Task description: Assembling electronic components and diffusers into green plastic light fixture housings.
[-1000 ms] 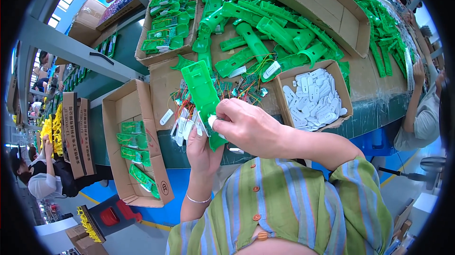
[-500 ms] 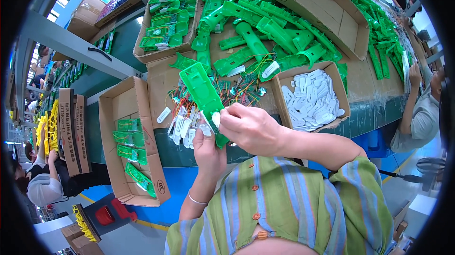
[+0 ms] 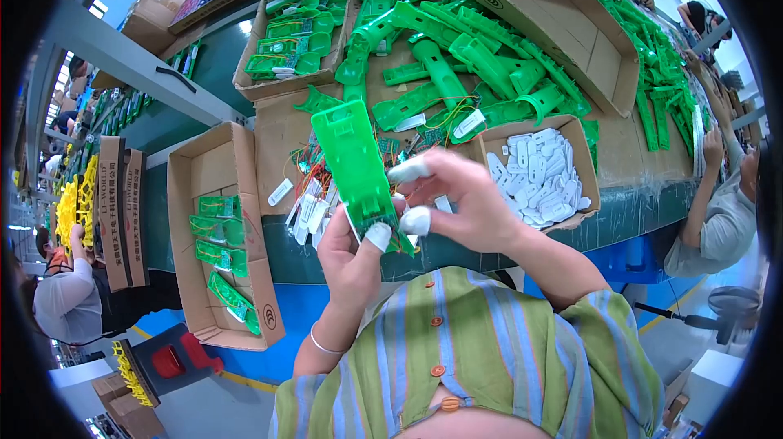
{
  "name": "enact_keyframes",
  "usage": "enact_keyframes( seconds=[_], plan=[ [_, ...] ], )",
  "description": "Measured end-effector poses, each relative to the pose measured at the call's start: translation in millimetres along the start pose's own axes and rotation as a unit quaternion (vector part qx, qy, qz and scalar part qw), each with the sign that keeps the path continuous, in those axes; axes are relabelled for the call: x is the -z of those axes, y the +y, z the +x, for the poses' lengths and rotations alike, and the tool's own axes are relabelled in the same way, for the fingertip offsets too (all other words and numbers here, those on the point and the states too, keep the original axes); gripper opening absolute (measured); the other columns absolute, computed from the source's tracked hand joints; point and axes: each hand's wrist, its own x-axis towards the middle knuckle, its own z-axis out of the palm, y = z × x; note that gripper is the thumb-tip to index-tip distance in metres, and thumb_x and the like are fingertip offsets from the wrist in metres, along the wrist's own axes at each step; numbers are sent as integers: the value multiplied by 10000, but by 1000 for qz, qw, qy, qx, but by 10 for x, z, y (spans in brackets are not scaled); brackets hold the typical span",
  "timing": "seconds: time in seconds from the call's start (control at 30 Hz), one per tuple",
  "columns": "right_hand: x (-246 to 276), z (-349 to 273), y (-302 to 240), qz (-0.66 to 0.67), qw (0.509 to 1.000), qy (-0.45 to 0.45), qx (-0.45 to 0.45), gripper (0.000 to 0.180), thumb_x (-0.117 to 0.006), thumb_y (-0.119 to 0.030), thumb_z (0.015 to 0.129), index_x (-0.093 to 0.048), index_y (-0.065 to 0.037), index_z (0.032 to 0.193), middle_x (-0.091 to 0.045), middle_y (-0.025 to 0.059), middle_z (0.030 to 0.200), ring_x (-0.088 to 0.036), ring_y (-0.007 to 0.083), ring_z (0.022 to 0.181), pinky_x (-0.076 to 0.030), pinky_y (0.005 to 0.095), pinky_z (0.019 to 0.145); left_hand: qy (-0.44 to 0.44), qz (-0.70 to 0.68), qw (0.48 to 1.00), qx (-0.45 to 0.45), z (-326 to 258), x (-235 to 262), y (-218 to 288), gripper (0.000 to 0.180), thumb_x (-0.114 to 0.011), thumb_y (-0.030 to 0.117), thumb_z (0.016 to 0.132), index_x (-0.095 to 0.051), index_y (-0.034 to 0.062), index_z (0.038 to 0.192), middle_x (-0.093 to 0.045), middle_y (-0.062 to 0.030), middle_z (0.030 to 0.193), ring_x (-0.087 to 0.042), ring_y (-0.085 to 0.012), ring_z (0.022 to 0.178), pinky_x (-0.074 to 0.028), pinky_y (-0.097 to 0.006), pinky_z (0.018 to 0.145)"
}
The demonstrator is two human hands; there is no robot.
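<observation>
A long green plastic housing (image 3: 349,153) stands tilted over the table's near edge, its hollow inside facing me. My left hand (image 3: 349,263) is closed on its lower end, the thumb pressing near a small circuit board (image 3: 379,220) seated there. Just right of that end, my right hand (image 3: 473,206) is open, thumb and fingers apart, with nothing seen between them. White covers wrap several fingertips. Behind the housing lie loose white oval plastic pieces (image 3: 308,212) and a tangle of wired circuit boards (image 3: 424,139), partly hidden by the housing and right hand.
A carton of white plastic pieces (image 3: 594,194) stands at right. Cartons of wired green housings stand at left (image 3: 273,308) and far left (image 3: 245,88). Loose green housings (image 3: 436,72) are heaped behind, near a tilted carton (image 3: 587,55). Other people work at both sides.
My right hand has come away from the housing to the right and its fingers have spread. My left hand keeps the housing, now turned more upright, its thumb lower on it.
</observation>
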Motion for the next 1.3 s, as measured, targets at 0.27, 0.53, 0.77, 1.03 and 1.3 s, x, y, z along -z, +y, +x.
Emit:
enact_keyframes(
  seconds=[0.27, 0.53, 0.77, 1.03, 1.3],
  plan=[
    [-148, -103, 100, 118, 993, 6, -17, 253, -676, -67, 724, -555, 31, 924, -615, 72, 864, -614, 125, 826, -503, 276, 747, 32, 140, 985, -101, -81, -21, 10, 266, -544, -1, 785, -525, -38, 1048, -567, -29, 919, -519, -61, 777, -432, -205, 673],
    [42, -58, 495, 21, 970, -239, -32, 633, -688, -268, 758, -384, 1, 1244, -491, 111, 1199, -427, 185, 1164, -327, 367, 997, -63, -47, 997, -27, 206, -11, 248, 317, -498, 129, 864, -371, 25, 1135, -547, -169, 1008, -571, -216, 833, -501, -334, 710],
    [96, -136, 168, 190, 899, -256, -300, 133, -469, -123, 893, -511, -17, 961, -604, 57, 766, -587, 99, 626, -478, 228, 577, -47, 256, 965, -28, 503, 652, 190, 425, -521, 79, 858, -332, 39, 1236, -522, -72, 989, -510, -122, 846, -433, -268, 738],
    [458, 119, 224, -527, 847, -70, 27, 243, -562, 41, 657, -553, -11, 894, -518, 143, 852, -533, 330, 777, -451, 408, 647, -71, 346, 935, 13, 359, 387, 201, 538, -549, -17, 769, -336, -14, 1263, -557, -90, 980, -547, -141, 861, -467, -280, 757],
    [340, 214, -56, -433, 851, 166, 246, 223, -561, 67, 694, -566, 4, 908, -505, 70, 718, -527, 225, 613, -436, 293, 544, -100, -26, 994, 42, 170, 185, -13, 349, -529, 1, 802, -394, 0, 1123, -515, -137, 1031, -582, -226, 840, -488, -359, 741]
  ],
)
